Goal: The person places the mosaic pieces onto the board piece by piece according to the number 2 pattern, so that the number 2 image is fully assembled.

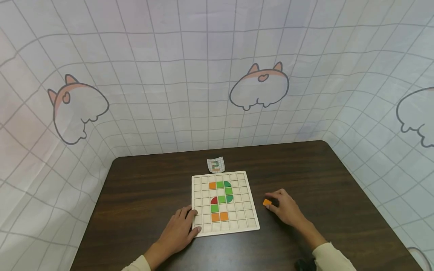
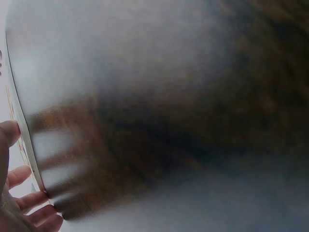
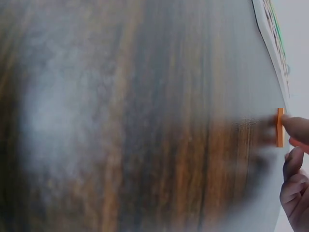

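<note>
A cream grid board (image 1: 240,218) lies on the dark wooden table, bearing several orange, green and red tiles in a winding figure. Some tiles are squares, others have one rounded corner. My left hand (image 1: 177,230) rests at the board's left edge, fingers relaxed and thumb over the near left corner. In the left wrist view, the left fingers (image 2: 33,199) lie along the board's rim. Right of the board, my right hand (image 1: 287,209) pinches an orange square tile (image 1: 267,202) between thumb and index finger. The right wrist view shows this tile (image 3: 280,128) edge-on at the thumb.
A small, slightly curled paper card (image 1: 216,165) with a printed coloured pattern lies just behind the board. Dark tabletop (image 1: 149,180) extends on both sides. A white grid-patterned curtain (image 1: 190,94) with cartoon animals encloses the table's back and sides.
</note>
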The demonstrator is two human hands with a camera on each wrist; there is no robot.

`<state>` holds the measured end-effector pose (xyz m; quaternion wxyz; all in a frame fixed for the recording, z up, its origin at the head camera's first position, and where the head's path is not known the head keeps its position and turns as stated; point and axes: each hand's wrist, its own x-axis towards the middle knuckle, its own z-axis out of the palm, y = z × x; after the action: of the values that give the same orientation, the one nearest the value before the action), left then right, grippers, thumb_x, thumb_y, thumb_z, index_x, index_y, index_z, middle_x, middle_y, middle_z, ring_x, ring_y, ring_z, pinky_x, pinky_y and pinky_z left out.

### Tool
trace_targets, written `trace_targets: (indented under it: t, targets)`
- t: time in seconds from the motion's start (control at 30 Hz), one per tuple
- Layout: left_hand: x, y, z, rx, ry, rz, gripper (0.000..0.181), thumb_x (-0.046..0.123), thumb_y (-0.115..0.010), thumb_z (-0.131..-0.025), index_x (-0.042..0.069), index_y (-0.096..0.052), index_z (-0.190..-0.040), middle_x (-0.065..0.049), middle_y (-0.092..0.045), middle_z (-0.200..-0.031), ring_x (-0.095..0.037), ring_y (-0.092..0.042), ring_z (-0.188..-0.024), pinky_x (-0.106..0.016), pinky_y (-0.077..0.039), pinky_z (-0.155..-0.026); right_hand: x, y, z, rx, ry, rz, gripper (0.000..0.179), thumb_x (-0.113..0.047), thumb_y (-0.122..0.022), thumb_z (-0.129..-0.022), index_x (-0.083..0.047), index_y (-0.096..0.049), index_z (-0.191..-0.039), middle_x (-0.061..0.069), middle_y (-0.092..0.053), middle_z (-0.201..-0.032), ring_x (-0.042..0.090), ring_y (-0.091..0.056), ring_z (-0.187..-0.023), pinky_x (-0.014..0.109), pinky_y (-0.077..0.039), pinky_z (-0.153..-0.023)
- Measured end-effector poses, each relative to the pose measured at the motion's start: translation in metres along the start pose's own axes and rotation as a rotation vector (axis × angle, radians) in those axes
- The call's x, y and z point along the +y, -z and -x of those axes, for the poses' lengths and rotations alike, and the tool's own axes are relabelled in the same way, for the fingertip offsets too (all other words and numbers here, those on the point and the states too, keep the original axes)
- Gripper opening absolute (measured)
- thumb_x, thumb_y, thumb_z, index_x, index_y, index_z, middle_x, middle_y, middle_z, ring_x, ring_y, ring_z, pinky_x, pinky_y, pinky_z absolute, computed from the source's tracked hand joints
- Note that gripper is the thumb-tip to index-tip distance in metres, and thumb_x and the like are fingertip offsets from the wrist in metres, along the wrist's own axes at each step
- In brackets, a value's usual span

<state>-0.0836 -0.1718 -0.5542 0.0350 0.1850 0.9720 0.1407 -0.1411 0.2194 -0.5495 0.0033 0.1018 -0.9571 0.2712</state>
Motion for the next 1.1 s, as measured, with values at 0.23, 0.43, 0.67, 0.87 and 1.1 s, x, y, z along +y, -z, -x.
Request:
trace_targets:
  t: [0.23,0.43,0.67,0.87,1.1]
  targets:
    - [0.0002,0.0009,0.0004,0.018,-0.009,0.001,0.049,0.043,-0.063,-0.097,0.010,-0.054,-0.132,-0.021,-0.050,-0.143,-0.038,-0.052,-0.127,-0.054,-0.046,-0.100,-0.0007,0.0016,-0.0012,-0.042,-0.012,0.027,0.039,-0.019,-0.078,-0.089,-0.009,-0.071,-0.125,0.010,-0.059,-0.111,0.023,-0.060,-0.092,0.041,-0.050,-0.075]
    - [0.0005,0.0004,-0.0003,0.023,-0.005,-0.001,0.050,0.045,-0.062,-0.098,0.010,-0.054,-0.133,-0.021,-0.050,-0.143,-0.037,-0.052,-0.128,-0.053,-0.046,-0.101,0.0001,-0.0010,-0.0017,-0.039,-0.007,0.028,0.036,-0.018,-0.078,-0.088,-0.009,-0.073,-0.122,0.008,-0.062,-0.108,0.023,-0.062,-0.093,0.044,-0.051,-0.079]
    - [0.0008,0.0006,0.0008,0.019,-0.005,0.003,0.049,0.043,-0.064,-0.097,0.010,-0.055,-0.133,-0.021,-0.050,-0.143,-0.037,-0.052,-0.127,-0.053,-0.046,-0.099,-0.0007,-0.0010,-0.0003,-0.046,0.039,-0.003,0.029,-0.016,-0.075,-0.090,-0.008,-0.074,-0.118,0.004,-0.070,-0.105,0.029,-0.067,-0.102,0.052,-0.053,-0.090]
    - [0.0007,0.0006,0.0009,0.019,-0.007,0.000,0.049,0.043,-0.064,-0.097,0.010,-0.054,-0.132,-0.021,-0.050,-0.143,-0.037,-0.052,-0.127,-0.053,-0.047,-0.099,0.0008,-0.0014,-0.0017,-0.092,0.083,-0.031,0.020,-0.016,-0.075,-0.090,-0.012,-0.074,-0.110,0.000,-0.072,-0.103,0.019,-0.066,-0.096,0.046,-0.053,-0.087]
    - [-0.0003,-0.0005,0.0000,0.009,-0.004,0.001,0.049,0.044,-0.063,-0.098,0.011,-0.054,-0.133,-0.021,-0.049,-0.144,-0.037,-0.051,-0.128,-0.053,-0.046,-0.099,0.0007,-0.0017,-0.0007,-0.151,0.091,-0.073,0.034,-0.017,-0.073,-0.093,-0.012,-0.067,-0.126,-0.002,-0.070,-0.108,0.013,-0.061,-0.094,0.040,-0.051,-0.084]
